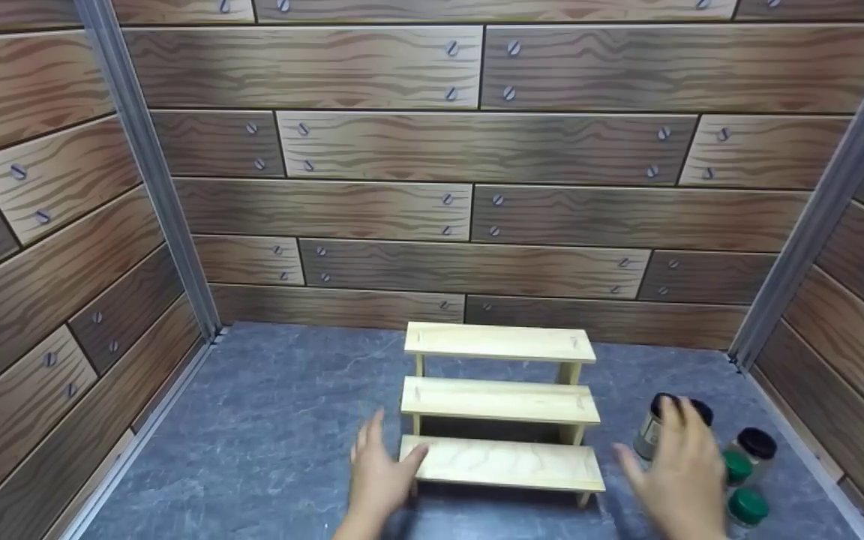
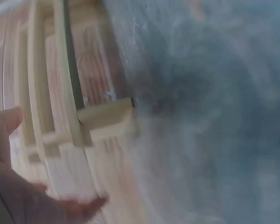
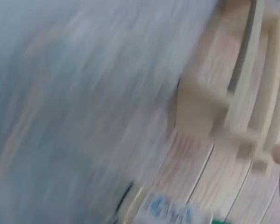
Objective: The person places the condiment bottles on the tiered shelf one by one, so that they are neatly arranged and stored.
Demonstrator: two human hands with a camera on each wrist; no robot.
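from the head camera i see a pale three-step wooden rack [image 1: 502, 409] standing on the grey stone-patterned tabletop [image 1: 267, 420], near the back wall of printed wood planks [image 1: 477, 210]. my left hand [image 1: 381, 472] is at the rack's lowest step, on its left end, fingers spread wide and fairly straight; the thumb tip lies at the corner of that step, and i cannot tell whether it truly touches. it grips nothing. in the left wrist view the same hand [image 2: 18, 186] shows open, palm beside the rack's side frame [image 2: 74, 121].

my right hand [image 1: 679, 469] hangs just off the rack's right end, apart from it, fingers loose and spread, holding nothing. it is blurred. behind its fingertips stands a black-lidded jar [image 1: 664, 424], partly hidden. to its right are another small jar with a black lid [image 1: 756, 445] and two green-capped jars [image 1: 743, 491], all close together on the tabletop. the right wrist view is heavily smeared; i make out only the rack's pale slats [image 3: 233, 116].
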